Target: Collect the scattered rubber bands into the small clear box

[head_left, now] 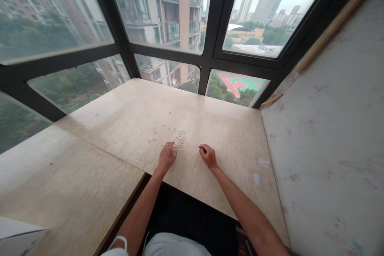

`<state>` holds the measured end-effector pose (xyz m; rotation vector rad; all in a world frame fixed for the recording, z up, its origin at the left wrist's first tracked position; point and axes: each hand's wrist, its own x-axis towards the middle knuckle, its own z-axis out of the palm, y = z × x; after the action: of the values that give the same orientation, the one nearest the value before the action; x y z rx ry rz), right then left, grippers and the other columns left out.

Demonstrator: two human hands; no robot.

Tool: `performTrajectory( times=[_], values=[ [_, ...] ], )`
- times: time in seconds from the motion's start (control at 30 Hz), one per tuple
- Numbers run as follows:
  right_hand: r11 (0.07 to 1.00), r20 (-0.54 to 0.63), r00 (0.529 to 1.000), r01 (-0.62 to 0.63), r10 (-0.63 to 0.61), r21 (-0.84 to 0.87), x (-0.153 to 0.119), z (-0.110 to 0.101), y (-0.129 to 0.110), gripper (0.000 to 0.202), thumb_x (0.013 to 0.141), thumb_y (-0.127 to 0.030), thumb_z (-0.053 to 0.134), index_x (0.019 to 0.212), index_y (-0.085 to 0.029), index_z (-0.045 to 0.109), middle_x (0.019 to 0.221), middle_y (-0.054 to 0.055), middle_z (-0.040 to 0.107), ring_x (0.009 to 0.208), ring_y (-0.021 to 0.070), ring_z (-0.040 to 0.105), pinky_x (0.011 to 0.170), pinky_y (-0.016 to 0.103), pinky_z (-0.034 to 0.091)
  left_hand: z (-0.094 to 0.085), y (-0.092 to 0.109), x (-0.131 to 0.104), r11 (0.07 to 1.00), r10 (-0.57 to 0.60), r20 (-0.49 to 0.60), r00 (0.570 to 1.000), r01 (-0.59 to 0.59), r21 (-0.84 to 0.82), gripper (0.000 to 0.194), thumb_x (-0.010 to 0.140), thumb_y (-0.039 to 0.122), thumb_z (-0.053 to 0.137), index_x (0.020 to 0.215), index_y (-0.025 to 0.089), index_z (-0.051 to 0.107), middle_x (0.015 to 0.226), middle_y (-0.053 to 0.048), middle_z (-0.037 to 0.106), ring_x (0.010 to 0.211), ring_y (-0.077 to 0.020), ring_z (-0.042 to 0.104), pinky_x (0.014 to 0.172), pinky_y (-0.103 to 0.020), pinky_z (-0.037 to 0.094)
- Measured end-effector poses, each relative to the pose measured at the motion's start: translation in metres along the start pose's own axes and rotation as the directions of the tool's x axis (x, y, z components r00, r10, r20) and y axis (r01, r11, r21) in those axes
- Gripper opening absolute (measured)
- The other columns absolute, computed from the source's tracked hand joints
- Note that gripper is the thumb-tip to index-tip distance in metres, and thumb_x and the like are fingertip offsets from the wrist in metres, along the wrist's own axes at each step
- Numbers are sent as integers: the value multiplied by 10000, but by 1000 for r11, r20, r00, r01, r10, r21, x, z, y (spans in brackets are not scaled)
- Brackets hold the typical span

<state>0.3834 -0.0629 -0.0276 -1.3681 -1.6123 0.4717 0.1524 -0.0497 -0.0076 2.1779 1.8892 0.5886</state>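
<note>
Many small thin rings lie scattered on the pale stone-look tabletop point(132, 100). Most are dark outlines, and a tight cluster of reddish rings point(181, 141) sits just right of my left hand point(168, 155). That hand rests low over the near edge of the rings, fingers bent and drawn together; what is between the fingertips is too small to tell. My right hand point(208, 155) is to the right of the cluster, apart from it, thumb and fingers closed in a pinch. Whatever it holds, if anything, is hidden. A lone ring point(170, 113) lies farther back.
Dark-framed windows point(207, 60) border the table's far side. A patterned wall point(324, 144) closes off the right. At the lower left, a white box-like object point(21, 234) stands on the adjoining surface. Pale patches point(256, 179) mark the tabletop at right.
</note>
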Motion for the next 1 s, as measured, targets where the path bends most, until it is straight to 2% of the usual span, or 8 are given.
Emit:
performTrajectory(
  times=[0.2,0.3,0.4,0.5,0.6,0.73,0.87,1.0],
  values=[
    [991,-52,993,-103,108,81,-75,-50,-16,223,867,-266,454,851,-173,656,745,49,672,655,163,632,545,237,488,-17,-21,1,994,-106,-78,991,109,34,268,804,131,480,1047,129,593,997,-140,622,964,-263,591,865,-373,461],
    [968,1,982,-185,188,169,-118,-75,-25,213,870,-298,489,862,-180,666,757,49,676,692,174,646,613,262,527,-25,-25,6,986,-160,-110,981,164,29,260,810,146,464,1030,114,599,969,-150,629,921,-274,600,835,-394,470],
    [925,88,954,-300,287,233,-156,-93,-34,219,868,-335,529,896,-179,681,824,73,693,749,199,664,674,297,549,-25,-15,3,987,-156,-116,981,158,6,239,839,189,472,1029,130,603,961,-125,638,881,-247,613,803,-363,479],
    [869,99,914,-404,393,286,-183,-104,-40,265,865,-393,550,923,-173,685,865,93,703,784,219,678,709,324,563,-13,10,-13,994,-79,-98,992,71,-84,221,847,190,488,1032,163,605,956,-87,645,808,-198,619,753,-316,483],
    [834,60,883,-460,465,303,-195,-107,-43,317,857,-448,555,920,-169,690,841,97,708,760,225,682,682,328,571,5,38,-38,978,0,-89,996,-18,-207,206,838,163,498,1012,170,607,927,-65,639,737,-169,599,719,-302,477],
    [840,46,883,-460,468,287,-192,-107,-44,355,835,-489,568,908,-167,699,829,99,713,740,228,683,674,334,572,23,63,-66,959,100,-39,994,-107,-262,197,823,128,514,983,165,622,865,-49,641,736,-161,594,716,-299,455],
    [857,44,888,-453,457,244,-182,-103,-40,359,833,-485,561,921,-167,702,838,100,716,767,239,685,675,334,570,27,66,-77,962,116,-65,991,-128,-242,163,816,120,530,917,177,643,864,-51,652,775,-181,598,754,-332,429],
    [870,-26,881,-461,472,177,-177,-98,-35,351,839,-467,532,916,-171,702,832,99,719,759,243,683,684,343,568,25,62,-78,954,118,-79,990,-135,-268,151,825,124,518,884,184,644,861,-50,656,785,-186,599,747,-334,423]
  ],
)
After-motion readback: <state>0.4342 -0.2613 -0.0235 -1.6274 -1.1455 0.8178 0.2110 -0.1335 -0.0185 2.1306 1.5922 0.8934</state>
